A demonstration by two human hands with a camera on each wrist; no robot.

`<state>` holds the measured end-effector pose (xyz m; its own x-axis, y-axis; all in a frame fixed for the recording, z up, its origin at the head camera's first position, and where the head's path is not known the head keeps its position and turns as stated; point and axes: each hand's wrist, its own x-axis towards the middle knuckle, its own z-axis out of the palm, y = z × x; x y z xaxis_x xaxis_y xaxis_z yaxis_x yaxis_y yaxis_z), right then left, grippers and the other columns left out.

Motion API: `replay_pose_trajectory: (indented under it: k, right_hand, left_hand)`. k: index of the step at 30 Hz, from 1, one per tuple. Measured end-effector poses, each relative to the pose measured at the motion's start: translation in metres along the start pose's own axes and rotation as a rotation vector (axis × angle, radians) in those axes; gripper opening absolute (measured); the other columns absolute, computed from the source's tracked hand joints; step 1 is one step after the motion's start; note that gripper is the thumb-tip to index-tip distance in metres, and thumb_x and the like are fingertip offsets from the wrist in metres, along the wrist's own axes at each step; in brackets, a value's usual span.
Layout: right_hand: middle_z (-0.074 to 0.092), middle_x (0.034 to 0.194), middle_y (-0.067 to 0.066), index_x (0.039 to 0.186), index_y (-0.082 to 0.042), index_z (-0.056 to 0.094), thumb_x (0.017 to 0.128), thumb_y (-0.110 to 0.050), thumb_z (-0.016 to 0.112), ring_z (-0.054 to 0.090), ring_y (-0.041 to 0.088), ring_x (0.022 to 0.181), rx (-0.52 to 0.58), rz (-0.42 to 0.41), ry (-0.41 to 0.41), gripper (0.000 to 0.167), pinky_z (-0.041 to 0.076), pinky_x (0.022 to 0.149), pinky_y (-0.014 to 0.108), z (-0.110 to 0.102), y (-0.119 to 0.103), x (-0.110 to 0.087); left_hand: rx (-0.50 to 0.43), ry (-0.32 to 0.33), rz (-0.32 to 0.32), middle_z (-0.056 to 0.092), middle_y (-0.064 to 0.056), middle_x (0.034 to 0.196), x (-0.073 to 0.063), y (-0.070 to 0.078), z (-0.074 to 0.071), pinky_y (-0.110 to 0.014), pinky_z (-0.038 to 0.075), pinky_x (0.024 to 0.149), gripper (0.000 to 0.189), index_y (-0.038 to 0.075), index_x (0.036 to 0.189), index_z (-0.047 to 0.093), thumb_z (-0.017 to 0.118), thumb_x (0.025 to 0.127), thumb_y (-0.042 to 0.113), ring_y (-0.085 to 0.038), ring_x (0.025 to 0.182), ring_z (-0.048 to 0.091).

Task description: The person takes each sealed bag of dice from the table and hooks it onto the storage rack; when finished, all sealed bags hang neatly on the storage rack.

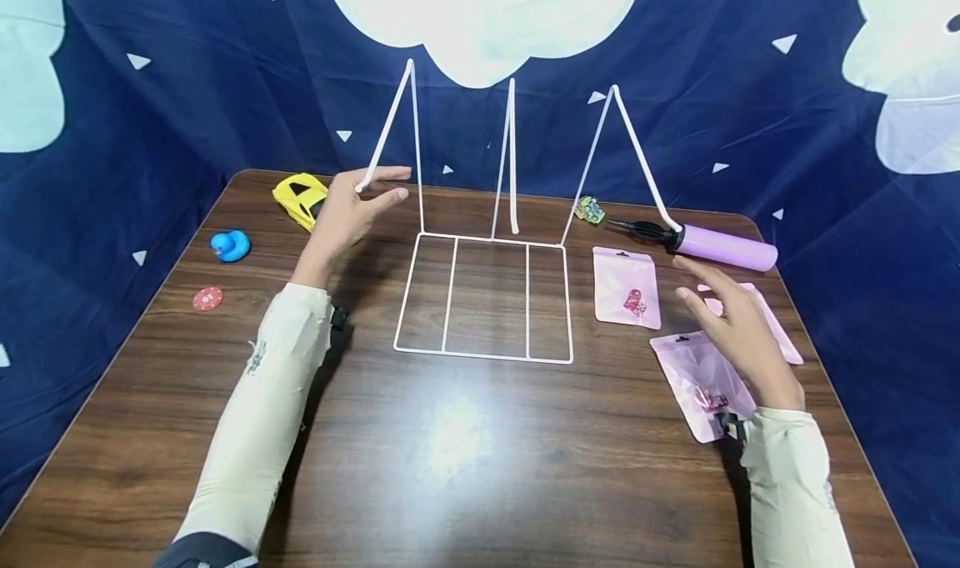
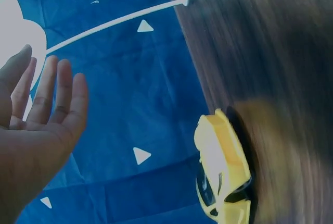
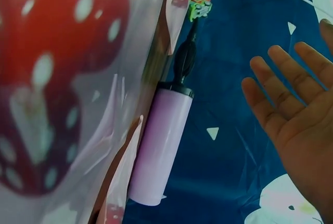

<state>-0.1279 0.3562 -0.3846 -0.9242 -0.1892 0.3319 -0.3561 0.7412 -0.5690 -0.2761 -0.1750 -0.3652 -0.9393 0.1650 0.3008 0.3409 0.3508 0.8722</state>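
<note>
A white wire rack (image 1: 483,357) stands at the middle back of the table, its tall bent prongs rising behind a flat base. My left hand (image 1: 351,213) is raised at its left side, fingers extended and holding nothing; the lower end of the left prong overlaps it in the head view. The left wrist view shows the palm with spread fingers, well apart from a yellow toy car (image 2: 223,161). On the right, my right hand (image 1: 738,334) hovers with straight fingers over pink pouches (image 1: 701,376) that contain red dice. A lilac hand pump (image 3: 161,146) lies beyond it.
A blue rubber duck (image 1: 231,245) and a red poker chip (image 1: 207,299) lie at the left. Another pink pouch with dice (image 1: 634,303) lies right of the rack. A small green toy (image 1: 589,210) sits by the pump's nozzle. Blue cloth (image 1: 187,101) hangs behind the table.
</note>
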Motion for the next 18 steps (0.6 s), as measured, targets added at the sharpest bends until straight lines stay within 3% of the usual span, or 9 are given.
replay_pose_trajectory:
  k: [2,5,11,18]
  right_hand:
    - [0.064,0.15,0.017,0.154,-0.011,0.062,0.107,-0.011,0.07,0.054,-0.009,0.125,-0.009,0.0,0.01,0.048,0.033,0.101,0.007,-0.001,0.003,-0.002]
    - [0.066,0.148,0.017,0.153,-0.011,0.063,0.106,-0.01,0.071,0.051,-0.017,0.121,-0.019,-0.007,0.018,0.047,0.034,0.099,0.006,-0.003,0.007,-0.003]
    - [0.065,0.15,0.016,0.153,-0.013,0.063,0.108,-0.014,0.069,0.051,-0.013,0.127,0.009,0.055,0.025,0.046,0.035,0.101,0.008,-0.008,0.012,-0.008]
    - [0.065,0.151,0.01,0.154,-0.015,0.062,0.11,-0.019,0.067,0.056,-0.012,0.121,0.063,0.165,0.033,0.044,0.04,0.097,0.006,-0.014,0.022,-0.015]
  left_hand:
    - [-0.029,0.023,-0.002,0.074,-0.015,0.134,0.003,-0.001,0.003,-0.021,0.049,0.079,0.034,0.005,0.135,0.076,0.078,0.101,0.01,-0.003,0.097,0.068]
    - [-0.058,0.048,0.004,0.074,-0.019,0.134,0.006,-0.003,0.006,-0.02,0.049,0.076,0.035,0.005,0.135,0.077,0.079,0.101,0.01,-0.005,0.093,0.068]
    - [-0.062,0.057,0.022,0.073,-0.018,0.136,0.01,-0.003,0.01,-0.022,0.047,0.079,0.041,0.006,0.14,0.074,0.08,0.1,0.011,-0.004,0.099,0.068]
    - [-0.094,0.07,0.018,0.073,-0.017,0.136,0.013,-0.003,0.011,-0.02,0.049,0.083,0.041,0.004,0.139,0.073,0.08,0.099,0.009,-0.003,0.103,0.068]
